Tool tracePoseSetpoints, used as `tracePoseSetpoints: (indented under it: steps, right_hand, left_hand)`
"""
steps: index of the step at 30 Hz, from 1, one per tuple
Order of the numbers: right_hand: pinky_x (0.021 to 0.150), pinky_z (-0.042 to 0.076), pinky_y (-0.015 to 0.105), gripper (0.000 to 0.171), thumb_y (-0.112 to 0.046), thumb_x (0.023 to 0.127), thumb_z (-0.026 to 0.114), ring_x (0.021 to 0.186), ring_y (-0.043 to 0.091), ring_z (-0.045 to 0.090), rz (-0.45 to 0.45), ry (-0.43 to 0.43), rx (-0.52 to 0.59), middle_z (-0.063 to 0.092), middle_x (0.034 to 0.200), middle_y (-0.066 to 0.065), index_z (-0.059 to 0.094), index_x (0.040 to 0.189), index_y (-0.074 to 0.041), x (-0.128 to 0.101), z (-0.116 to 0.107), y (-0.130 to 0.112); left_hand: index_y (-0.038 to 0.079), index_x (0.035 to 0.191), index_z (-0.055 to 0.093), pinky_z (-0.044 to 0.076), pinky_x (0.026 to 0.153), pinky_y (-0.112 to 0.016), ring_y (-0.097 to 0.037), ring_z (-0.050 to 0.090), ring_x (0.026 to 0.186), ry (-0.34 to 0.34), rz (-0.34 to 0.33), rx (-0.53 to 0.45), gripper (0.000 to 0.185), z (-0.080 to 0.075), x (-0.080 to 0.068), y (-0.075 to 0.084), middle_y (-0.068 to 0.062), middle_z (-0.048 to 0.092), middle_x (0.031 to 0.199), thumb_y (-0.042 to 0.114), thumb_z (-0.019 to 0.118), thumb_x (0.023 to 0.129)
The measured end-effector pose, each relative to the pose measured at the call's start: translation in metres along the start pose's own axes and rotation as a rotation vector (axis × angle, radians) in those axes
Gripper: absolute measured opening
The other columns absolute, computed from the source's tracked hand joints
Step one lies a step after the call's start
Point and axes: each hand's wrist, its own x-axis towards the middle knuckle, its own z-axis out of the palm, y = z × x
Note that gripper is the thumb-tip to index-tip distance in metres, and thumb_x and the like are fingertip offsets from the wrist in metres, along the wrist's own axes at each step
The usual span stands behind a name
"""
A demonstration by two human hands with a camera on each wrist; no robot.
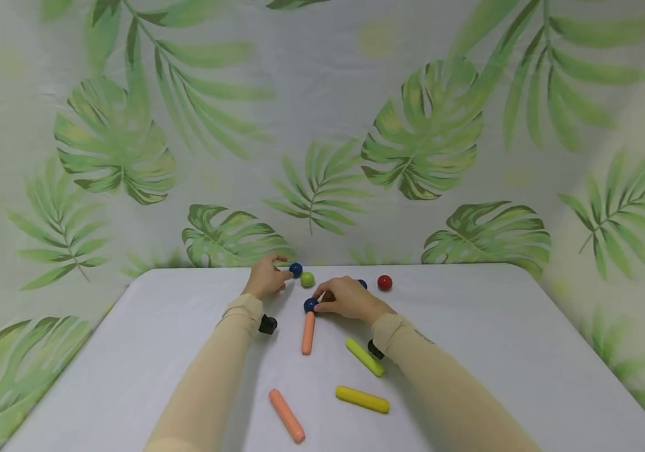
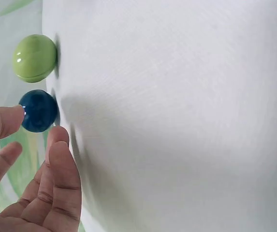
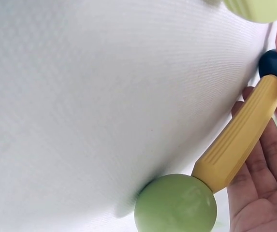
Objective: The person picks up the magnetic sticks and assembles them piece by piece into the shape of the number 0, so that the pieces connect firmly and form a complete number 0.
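My left hand [image 1: 268, 279] reaches to a blue ball [image 2: 37, 111] at the table's far edge, fingers spread, one fingertip touching its side. Right beside it lies a lime-green ball [image 2: 35, 58]. My right hand [image 1: 351, 298] pinches another blue ball [image 1: 311, 305], which joins an orange stick [image 1: 307, 333]. In the right wrist view a yellow stick [image 3: 240, 135] also runs from this blue ball [image 3: 271, 65] to a green ball [image 3: 176, 205], along the right palm. That stick and green ball are mostly hidden by the hand in the head view.
A red ball [image 1: 384, 282] and a partly hidden blue ball [image 1: 362, 284] lie behind my right hand. Nearer on the white table [image 1: 159, 351] are a lime stick [image 1: 364, 358], a yellow stick [image 1: 362, 400] and a second orange stick [image 1: 287, 415]. A leaf-patterned cloth [image 1: 322, 125] hangs behind.
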Motion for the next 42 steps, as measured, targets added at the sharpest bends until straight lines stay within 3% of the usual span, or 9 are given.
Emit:
tracePoseSetpoints:
  steps: [8, 20, 28, 35, 42]
  right_hand:
    - [0.096, 0.059, 0.038, 0.028, -0.030, 0.101, 0.077, 0.098, 0.014, 0.072, 0.023, -0.012, 0.000, 0.081, 0.107, 0.001, 0.078, 0.125, -0.016, 0.004, 0.003, -0.003]
    - [0.094, 0.059, 0.037, 0.027, -0.031, 0.102, 0.076, 0.097, 0.014, 0.073, 0.020, -0.012, -0.014, 0.081, 0.107, 0.002, 0.079, 0.125, -0.017, 0.005, 0.005, -0.003]
    - [0.096, 0.059, 0.038, 0.028, -0.031, 0.102, 0.076, 0.100, 0.016, 0.074, 0.018, -0.006, -0.014, 0.081, 0.108, 0.002, 0.078, 0.125, -0.016, 0.004, 0.001, -0.003]
    - [0.096, 0.059, 0.038, 0.028, -0.031, 0.102, 0.076, 0.100, 0.015, 0.073, 0.020, -0.009, -0.019, 0.081, 0.108, 0.001, 0.078, 0.126, -0.017, 0.004, 0.000, -0.005]
    - [0.095, 0.059, 0.038, 0.029, -0.031, 0.102, 0.076, 0.099, 0.015, 0.073, 0.024, -0.004, -0.022, 0.081, 0.107, 0.001, 0.078, 0.127, -0.017, 0.004, 0.001, -0.004]
  left_hand:
    - [0.011, 0.147, 0.062, 0.051, 0.052, -0.023, -0.014, 0.066, 0.068, 0.004, -0.018, -0.020, 0.046, 0.007, 0.007, -0.004, -0.020, 0.073, 0.109, 0.012, 0.071, 0.102]
    - [0.012, 0.145, 0.066, 0.045, 0.049, -0.022, -0.010, 0.056, 0.057, 0.007, -0.003, 0.047, 0.043, 0.014, 0.012, -0.002, -0.017, 0.071, 0.103, 0.010, 0.067, 0.102]
    - [0.012, 0.139, 0.070, 0.047, 0.055, -0.023, -0.012, 0.061, 0.065, 0.030, 0.028, 0.074, 0.039, 0.016, 0.017, -0.001, -0.018, 0.072, 0.109, 0.013, 0.073, 0.100]
    - [0.010, 0.135, 0.071, 0.048, 0.061, -0.024, -0.016, 0.064, 0.073, 0.049, 0.012, 0.062, 0.036, 0.017, 0.017, -0.001, -0.018, 0.073, 0.113, 0.013, 0.075, 0.099]
    - [0.004, 0.129, 0.069, 0.048, 0.058, -0.023, -0.013, 0.064, 0.069, 0.048, -0.015, 0.015, 0.034, 0.016, 0.018, -0.002, -0.021, 0.073, 0.116, 0.015, 0.078, 0.098]
